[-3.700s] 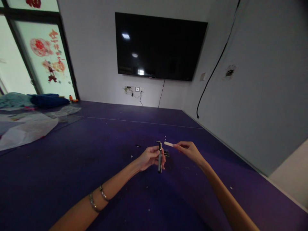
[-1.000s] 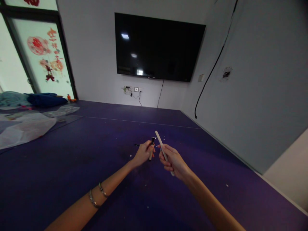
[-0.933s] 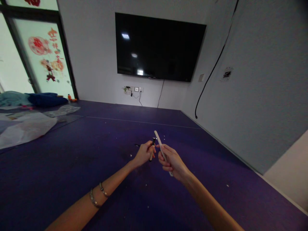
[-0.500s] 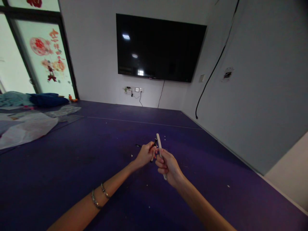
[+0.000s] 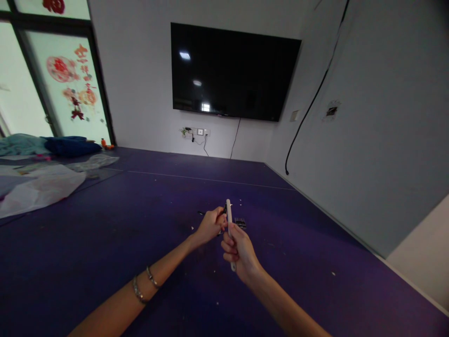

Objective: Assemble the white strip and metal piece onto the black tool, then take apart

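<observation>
My right hand [image 5: 242, 248] is closed round a slim white stick [image 5: 229, 210], which stands nearly upright with its top and lower end sticking out of the fist. Just left of it, my left hand [image 5: 210, 225] is wrapped round a small dark tool [image 5: 225, 209]. Fingers and the stick cover most of that tool, so its kind is unclear. The tool's dark tip is close beside the stick; whether they touch I cannot tell. Behind my right hand a small dark, clear-looking case [image 5: 240, 223] lies on the purple floor mat [image 5: 157, 290].
Small white scraps [image 5: 333, 274] dot the mat. A thin black object [image 5: 201, 213] lies past my left hand. Clear plastic sheeting [image 5: 52, 187] and dark blue cloth [image 5: 72, 145] are at the left. A black cable [image 5: 308, 105] hangs by the right wall, and a television [image 5: 235, 70] is mounted ahead.
My right hand has shifted slightly left and down with the white stick, which now stands more upright. The small dark case has come into view behind it. My left hand has barely moved.
</observation>
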### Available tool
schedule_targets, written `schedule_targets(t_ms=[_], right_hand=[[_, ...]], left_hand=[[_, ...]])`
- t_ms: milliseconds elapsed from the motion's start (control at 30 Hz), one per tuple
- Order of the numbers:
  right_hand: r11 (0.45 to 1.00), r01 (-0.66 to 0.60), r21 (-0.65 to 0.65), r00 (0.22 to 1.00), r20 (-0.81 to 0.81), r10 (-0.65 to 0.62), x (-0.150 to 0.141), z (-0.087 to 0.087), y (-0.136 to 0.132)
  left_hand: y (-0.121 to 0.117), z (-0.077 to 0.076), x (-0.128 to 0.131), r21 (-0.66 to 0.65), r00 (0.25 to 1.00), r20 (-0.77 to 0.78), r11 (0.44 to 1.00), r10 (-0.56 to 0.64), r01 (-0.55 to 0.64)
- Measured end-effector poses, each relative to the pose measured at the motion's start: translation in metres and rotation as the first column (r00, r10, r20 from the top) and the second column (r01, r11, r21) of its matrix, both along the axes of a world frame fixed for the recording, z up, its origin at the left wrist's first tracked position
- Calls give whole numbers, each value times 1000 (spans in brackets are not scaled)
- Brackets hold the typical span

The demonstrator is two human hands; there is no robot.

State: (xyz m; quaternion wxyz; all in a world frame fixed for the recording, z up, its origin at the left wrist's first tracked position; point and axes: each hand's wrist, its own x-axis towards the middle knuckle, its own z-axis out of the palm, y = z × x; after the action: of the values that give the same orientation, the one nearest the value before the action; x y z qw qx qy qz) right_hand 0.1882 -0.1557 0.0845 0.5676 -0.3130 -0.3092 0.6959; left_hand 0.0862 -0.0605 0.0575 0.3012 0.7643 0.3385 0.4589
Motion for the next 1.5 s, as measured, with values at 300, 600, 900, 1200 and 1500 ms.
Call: schedule_targets(t_ms=[300,600,900,1200,1500], right_hand=[[1000,-5,-9,999,-52,5,1,1,3],[999,2,-33,997,-80,-4,-2,0,1],[999,32,-13,999,-3,-32,-3,-6,-2],[998,56,4,998,39,-56,-6,-13,1],[997,74,36,996,42,-76,-2,-7,9]], left_hand=[[3,-3,-1,4,1000,3,1000,20,-20],[0,-2,-1,-43,1000,7,999,27,-26],[3,1,-1,-68,993,117,998,21,-13],[-1,7,0,-75,989,147,997,12,-1],[-1,6,1,-83,990,142,997,19,-8]])
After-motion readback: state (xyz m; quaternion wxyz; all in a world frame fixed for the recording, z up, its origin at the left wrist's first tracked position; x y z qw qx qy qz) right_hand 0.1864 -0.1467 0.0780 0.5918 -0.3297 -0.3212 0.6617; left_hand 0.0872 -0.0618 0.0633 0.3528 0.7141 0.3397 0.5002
